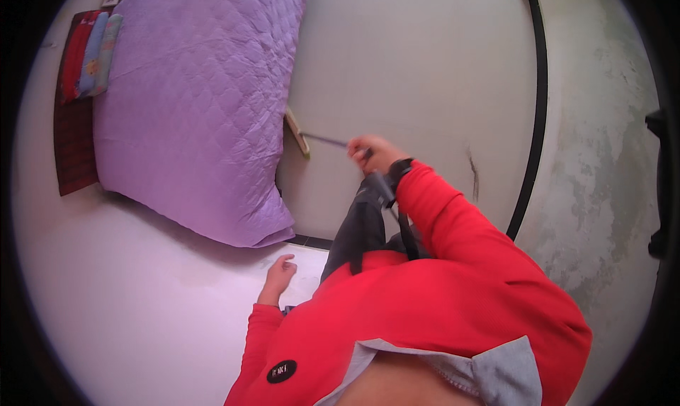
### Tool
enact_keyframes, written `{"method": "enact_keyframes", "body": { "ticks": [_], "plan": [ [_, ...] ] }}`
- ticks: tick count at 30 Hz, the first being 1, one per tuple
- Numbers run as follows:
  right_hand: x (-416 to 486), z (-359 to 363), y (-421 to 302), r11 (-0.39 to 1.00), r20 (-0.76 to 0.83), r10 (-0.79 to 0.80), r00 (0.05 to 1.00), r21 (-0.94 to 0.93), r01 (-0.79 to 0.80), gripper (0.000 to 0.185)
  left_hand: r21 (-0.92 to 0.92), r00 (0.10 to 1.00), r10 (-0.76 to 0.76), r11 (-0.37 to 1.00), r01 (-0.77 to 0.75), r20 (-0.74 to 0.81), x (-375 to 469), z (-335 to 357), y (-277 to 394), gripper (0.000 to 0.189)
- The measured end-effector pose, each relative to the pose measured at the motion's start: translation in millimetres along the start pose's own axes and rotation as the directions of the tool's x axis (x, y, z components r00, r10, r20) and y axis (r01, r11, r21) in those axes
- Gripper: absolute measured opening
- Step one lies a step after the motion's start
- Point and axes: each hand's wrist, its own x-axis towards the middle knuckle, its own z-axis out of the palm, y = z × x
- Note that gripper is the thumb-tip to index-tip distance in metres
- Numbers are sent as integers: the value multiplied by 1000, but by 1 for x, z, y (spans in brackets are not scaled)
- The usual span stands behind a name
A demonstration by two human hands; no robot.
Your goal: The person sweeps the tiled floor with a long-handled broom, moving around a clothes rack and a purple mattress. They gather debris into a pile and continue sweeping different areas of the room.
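Observation:
My right hand [374,153] grips the thin dark handle [326,139] of a long-handled floor-cleaning tool, in front of my body. Its narrow, pale head [296,132] lies on the floor, with its far end against the hanging edge of a purple quilted bedcover [202,108]. Whether it is a broom or a mop I cannot tell. Just below my right wrist is a dark cylindrical piece [382,188]; its link to the handle is unclear. My left hand [280,277] hangs at my left side, empty, fingers loosely curled, below the bed's near corner.
Folded bedding [93,55] in red, blue and green rests at the bed's dark red headboard [74,145]. A black baseboard [539,87] runs along the right, below a stained wall [595,140]. The grey floor [425,60] bears a dark streak [473,175].

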Motion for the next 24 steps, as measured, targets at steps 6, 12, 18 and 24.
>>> {"method": "enact_keyframes", "body": {
  "ticks": [6,12,18,24],
  "plan": [
    [-52,-101,-93,971,-231,16,973,234,39,7,-53,996,53,997,-49,70,58,-42,46,35],
    [-138,-123,-157,962,-530,-189,827,68,263,9,4,977,126,992,-128,174,90,-49,106,34],
    [-180,-85,-82,934,-399,-317,860,-289,210,42,62,967,134,987,-151,218,108,-57,142,34],
    [-198,-85,-12,942,-216,-134,967,275,192,8,221,960,137,956,-193,245,101,-45,176,36]
  ]
}}
